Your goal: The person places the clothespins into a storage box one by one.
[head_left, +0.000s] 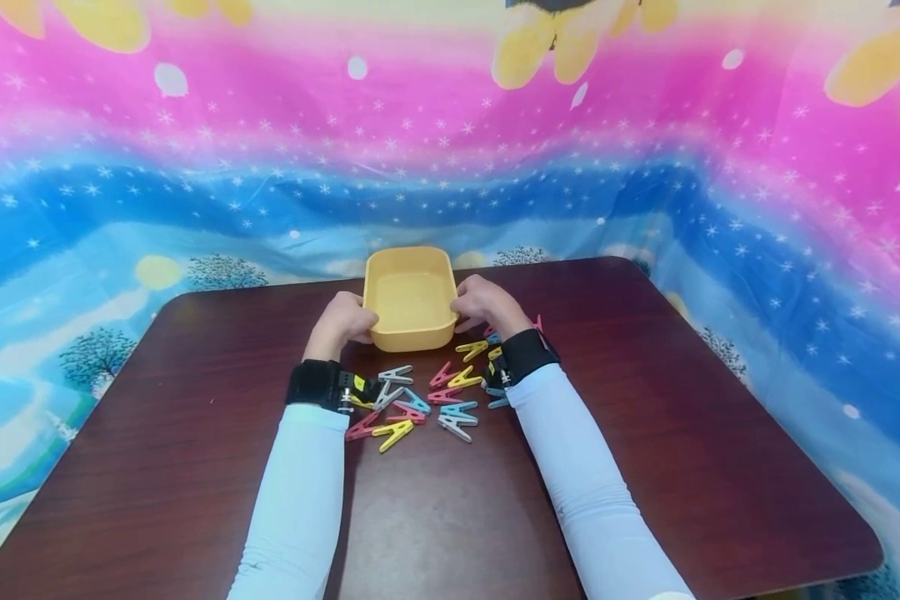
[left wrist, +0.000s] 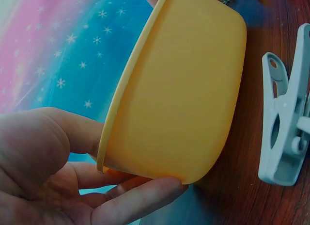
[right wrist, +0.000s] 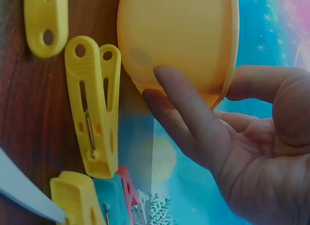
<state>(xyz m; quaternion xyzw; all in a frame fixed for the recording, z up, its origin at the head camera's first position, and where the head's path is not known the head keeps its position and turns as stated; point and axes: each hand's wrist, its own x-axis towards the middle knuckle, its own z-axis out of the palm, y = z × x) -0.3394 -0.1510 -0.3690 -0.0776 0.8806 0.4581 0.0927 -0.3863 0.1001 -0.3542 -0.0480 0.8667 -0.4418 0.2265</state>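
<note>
A yellow plastic basin [head_left: 411,340] with rounded corners stands at the far side of the table, its inside bare. My left hand [head_left: 342,318] grips its left side, thumb at the rim and fingers against the outer wall, as the left wrist view shows. On the opposite side my right hand [head_left: 487,302] holds the basin the same way; in the right wrist view its fingers [right wrist: 193,108] press along the wall. Several clothespins in yellow, red, blue and grey lie between my forearms, among them a grey clothespin [left wrist: 283,118] and a yellow clothespin [right wrist: 92,108].
The dark wooden table [head_left: 157,467] has rounded corners. A patterned cloth [head_left: 420,150] with snowflakes hangs behind and around it. More clothespins lie partly hidden under my right wrist, by a red clothespin [head_left: 537,323].
</note>
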